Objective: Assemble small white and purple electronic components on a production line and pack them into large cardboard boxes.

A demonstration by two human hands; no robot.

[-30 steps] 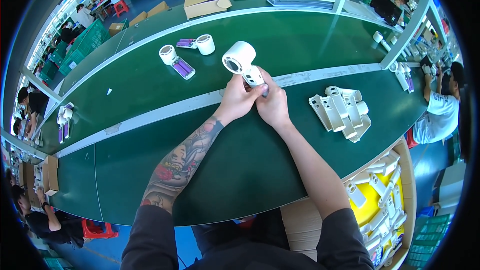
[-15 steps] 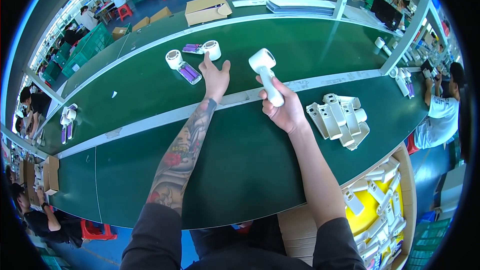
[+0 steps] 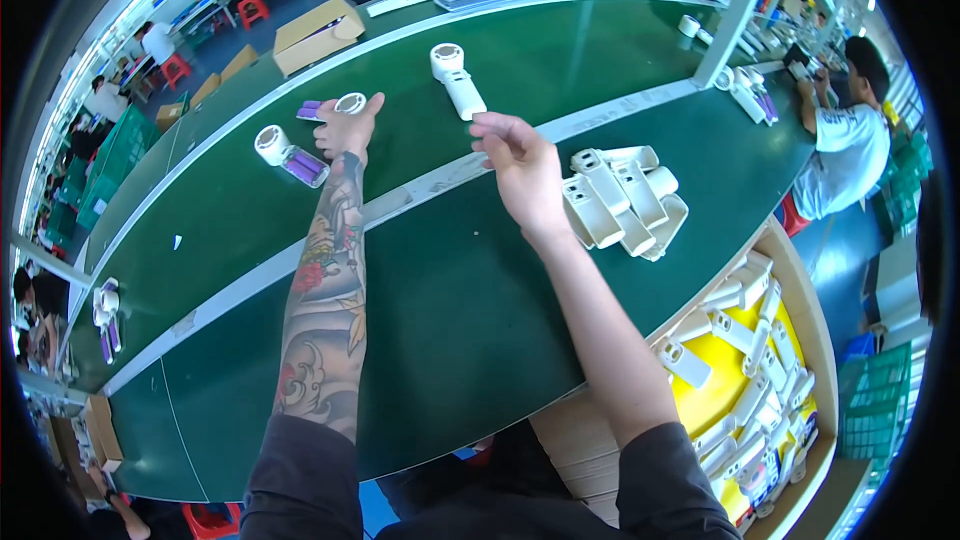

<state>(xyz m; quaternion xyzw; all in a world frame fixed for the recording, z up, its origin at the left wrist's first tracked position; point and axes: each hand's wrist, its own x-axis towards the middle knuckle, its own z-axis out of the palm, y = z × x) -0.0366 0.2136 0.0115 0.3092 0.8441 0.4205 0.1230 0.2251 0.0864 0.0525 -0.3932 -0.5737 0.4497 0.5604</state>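
My left hand (image 3: 347, 130) reaches over the far one of two small white handheld fans, its thumb and fingers spread around the round head (image 3: 350, 102). Whether the fingers touch it, I cannot tell. Purple battery cells (image 3: 310, 110) show beside those fingers. Nearer lies the other opened fan (image 3: 270, 144), its purple cells (image 3: 306, 166) exposed in the handle. To the right, a white fan with a closed handle (image 3: 463, 92) lies on the green table. Just off that handle's lower end is my right hand (image 3: 525, 170), empty, with fingers loosely bent and apart.
White handle shells (image 3: 620, 200) are piled right of my right hand. A carton (image 3: 815, 380) of white parts stands at the lower right. A pale strip (image 3: 400, 198) crosses the green table (image 3: 450, 330). A co-worker (image 3: 850, 140) sits at the right; an upright post (image 3: 738, 15) stands nearby.
My right hand has let go of the white fan, which now lies on the table. My left hand has moved over the far opened fan. The whole view has shifted and turned.
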